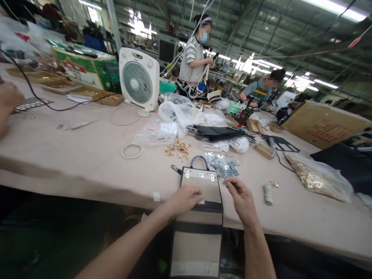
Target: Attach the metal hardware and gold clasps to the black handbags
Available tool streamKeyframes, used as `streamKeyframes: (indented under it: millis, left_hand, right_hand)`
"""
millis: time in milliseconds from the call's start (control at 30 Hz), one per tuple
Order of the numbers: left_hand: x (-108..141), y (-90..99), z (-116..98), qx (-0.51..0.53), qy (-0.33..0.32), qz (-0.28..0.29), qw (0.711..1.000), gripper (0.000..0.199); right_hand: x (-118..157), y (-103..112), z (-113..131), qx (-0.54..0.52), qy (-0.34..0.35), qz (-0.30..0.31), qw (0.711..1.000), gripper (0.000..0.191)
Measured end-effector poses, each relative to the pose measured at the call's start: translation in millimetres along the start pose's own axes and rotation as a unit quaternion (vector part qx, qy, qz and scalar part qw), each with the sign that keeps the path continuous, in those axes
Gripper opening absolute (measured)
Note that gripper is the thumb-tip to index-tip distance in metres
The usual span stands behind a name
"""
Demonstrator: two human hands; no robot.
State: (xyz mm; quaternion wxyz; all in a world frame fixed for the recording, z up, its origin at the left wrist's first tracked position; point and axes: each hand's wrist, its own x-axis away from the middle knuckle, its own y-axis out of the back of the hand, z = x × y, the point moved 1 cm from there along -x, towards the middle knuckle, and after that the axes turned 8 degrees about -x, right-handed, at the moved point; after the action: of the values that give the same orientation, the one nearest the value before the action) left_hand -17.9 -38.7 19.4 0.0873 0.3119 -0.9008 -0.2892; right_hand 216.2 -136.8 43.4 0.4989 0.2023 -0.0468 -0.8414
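My beige-and-black bag panel (207,189) lies across the near edge of the table (95,155), its handle (199,158) toward the far side and its lower part hanging below that edge. My left hand (184,199) rests on the panel from its left side, fingers curled in narrow, the tips over the beige just above a black band; a small white piece (201,202) shows beneath them, and I cannot tell whether I grip it. My right hand (241,197) is just off the panel's right side, near the metal clasp (220,176) at its upper corner; thumb and forefinger nearly meet, but I cannot tell whether they hold anything. Beyond that clasp lies a heap of silvery pieces (223,164), with gold-coloured fittings (178,148) beyond the handle, to its left.
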Motion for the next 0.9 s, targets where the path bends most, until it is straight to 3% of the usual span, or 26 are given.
streamKeyframes:
  millis: [133, 267, 500, 900]
  left_hand:
    - [-3.9, -14.4, 4.9, -0.086, 0.008, -0.010, 0.996, 0.024]
    - [-4.6, -13.9, 5.9, -0.093, 0.018, -0.004, 0.995, 0.024]
    - [-5.9, -11.6, 4.4, -0.077, 0.024, -0.016, 0.997, 0.024]
    - [-7.8, -14.3, 9.3, -0.040, 0.029, -0.024, 0.998, 0.021]
  right_hand:
    - [-44.0, -7.6, -20.8, 0.050, 0.017, 0.085, 0.995, 0.030]
    - [-63.1, -16.1, -37.7, 0.079, -0.013, 0.126, 0.989, 0.032]
    - [-68.3, -19.8, -49.3, 0.084, -0.013, 0.170, 0.982, 0.029]
    - [-62.9, -23.6, -63.3, 0.097, 0.020, 0.146, 0.984, 0.024]
